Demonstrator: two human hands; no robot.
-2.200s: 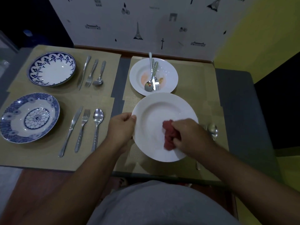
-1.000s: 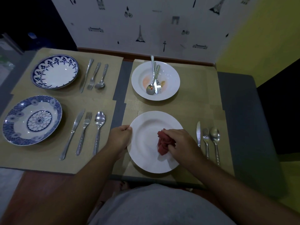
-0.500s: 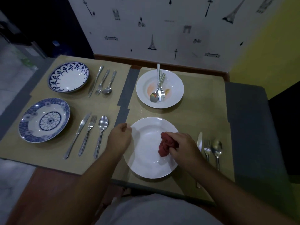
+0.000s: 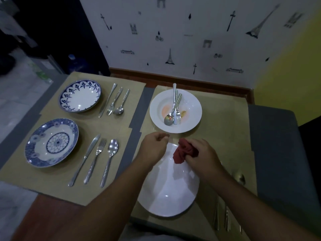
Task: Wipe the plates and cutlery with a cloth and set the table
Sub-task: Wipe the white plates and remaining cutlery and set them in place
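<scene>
A clean white plate (image 4: 169,192) lies on the near right placemat (image 4: 205,213). My right hand (image 4: 201,158) hovers over its far edge, shut on a crumpled red cloth (image 4: 183,153). My left hand (image 4: 153,147) is beside it at the plate's far left edge, fingers curled, off the rim and holding nothing. Behind them a soiled white plate (image 4: 191,106) holds a spoon and fork (image 4: 174,108). The cutlery (image 4: 225,214) to the right of the near plate is partly hidden by my right arm.
Two blue-patterned plates (image 4: 80,95) (image 4: 52,142) sit on the left placemats, each with a knife, fork and spoon (image 4: 98,159) to its right. The wall runs along the table's far edge. A grey table strip (image 4: 278,153) lies at the right.
My left hand has let go of the white plate's rim and moved forward. My right hand has lifted the cloth toward the plate's far edge. The view has tilted up and left.
</scene>
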